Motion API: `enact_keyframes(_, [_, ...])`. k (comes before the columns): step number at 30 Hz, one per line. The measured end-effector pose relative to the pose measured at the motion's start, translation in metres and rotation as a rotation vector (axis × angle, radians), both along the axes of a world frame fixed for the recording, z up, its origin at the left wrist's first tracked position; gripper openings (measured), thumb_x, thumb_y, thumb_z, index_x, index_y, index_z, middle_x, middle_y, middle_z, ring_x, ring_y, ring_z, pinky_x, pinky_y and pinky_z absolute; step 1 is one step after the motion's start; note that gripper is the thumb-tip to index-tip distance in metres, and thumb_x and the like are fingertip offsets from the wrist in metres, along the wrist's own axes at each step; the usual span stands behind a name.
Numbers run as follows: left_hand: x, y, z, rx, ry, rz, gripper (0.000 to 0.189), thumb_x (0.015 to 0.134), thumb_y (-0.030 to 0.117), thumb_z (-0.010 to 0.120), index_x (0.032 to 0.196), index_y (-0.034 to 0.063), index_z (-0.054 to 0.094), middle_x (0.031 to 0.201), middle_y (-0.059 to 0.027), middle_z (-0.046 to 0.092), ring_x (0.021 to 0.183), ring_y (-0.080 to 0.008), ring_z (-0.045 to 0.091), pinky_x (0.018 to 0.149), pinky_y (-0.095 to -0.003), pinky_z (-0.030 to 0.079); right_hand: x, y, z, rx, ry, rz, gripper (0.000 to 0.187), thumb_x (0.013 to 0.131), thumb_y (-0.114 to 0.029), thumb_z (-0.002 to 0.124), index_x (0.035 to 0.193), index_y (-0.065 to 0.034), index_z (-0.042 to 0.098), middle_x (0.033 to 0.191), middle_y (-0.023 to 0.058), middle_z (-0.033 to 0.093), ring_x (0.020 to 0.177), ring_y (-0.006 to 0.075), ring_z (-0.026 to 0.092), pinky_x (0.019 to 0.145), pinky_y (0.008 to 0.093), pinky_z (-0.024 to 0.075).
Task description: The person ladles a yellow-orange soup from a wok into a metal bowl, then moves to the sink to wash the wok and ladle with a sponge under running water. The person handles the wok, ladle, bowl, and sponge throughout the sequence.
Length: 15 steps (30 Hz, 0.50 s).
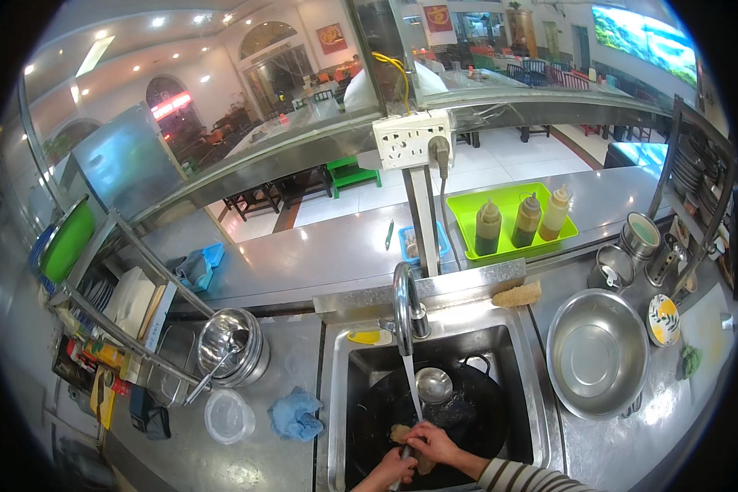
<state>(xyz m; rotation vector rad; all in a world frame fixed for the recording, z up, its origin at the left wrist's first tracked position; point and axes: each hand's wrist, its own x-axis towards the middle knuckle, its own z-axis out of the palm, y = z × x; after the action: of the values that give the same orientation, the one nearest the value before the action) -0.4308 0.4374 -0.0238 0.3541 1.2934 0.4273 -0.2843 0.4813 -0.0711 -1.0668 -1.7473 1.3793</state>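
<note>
A stream of water runs from the curved tap (404, 307) into a dark wok (369, 406) lying in the steel sink (338, 393). Over the wok's near side, my left hand (393, 470) grips a metal handle (405, 453). My right hand (433, 443) presses a tan scrubber, probably loofah (398, 432), around that handle, just under the stream. A round ladle bowl (433, 385) rests in the wok beyond my hands. It appears to belong to the same handle, though the join is hidden by water and fingers.
Left of the sink are a blue cloth (296, 414), a plastic tub (229, 416) and stacked steel bowls (255, 350). A wide steel basin (596, 353) stands right. A loofah (516, 294) lies behind, below squeeze bottles in a green tray (467, 212). A socket strip (412, 138) hangs ahead.
</note>
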Motion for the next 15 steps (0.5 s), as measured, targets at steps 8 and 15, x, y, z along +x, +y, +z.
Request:
enact_keyframes(8, [-0.015,0.009,-0.013,0.099,-0.274,0.006,0.011,0.081,0.001,0.058,0.085,0.0075,0.051,0.058,0.0032,0.040,0.044,-0.0060,0.035,0.041,-0.0229,0.028,0.002,-0.026,0.054,-0.084,0.244,0.014,0.016,0.088,-0.008,0.056,0.098,-0.0054,0.067,0.097,0.0092,0.060,0.093,0.0218,0.058,0.084,0.0315,0.0463])
enact_keyframes(15, [-0.002,-0.010,0.012,0.164,0.049,-0.177,0.085,0.075,0.007,0.062,0.141,-0.0017,0.009,0.062,-0.0049,0.045,0.044,-0.0118,0.042,0.040,-0.0266,0.036,0.003,0.037,-0.047,0.295,-0.162,-0.352,0.012,0.083,-0.010,0.058,0.087,-0.0069,0.069,0.088,0.0136,0.060,0.086,0.0323,0.057,0.079,0.0393,0.0462])
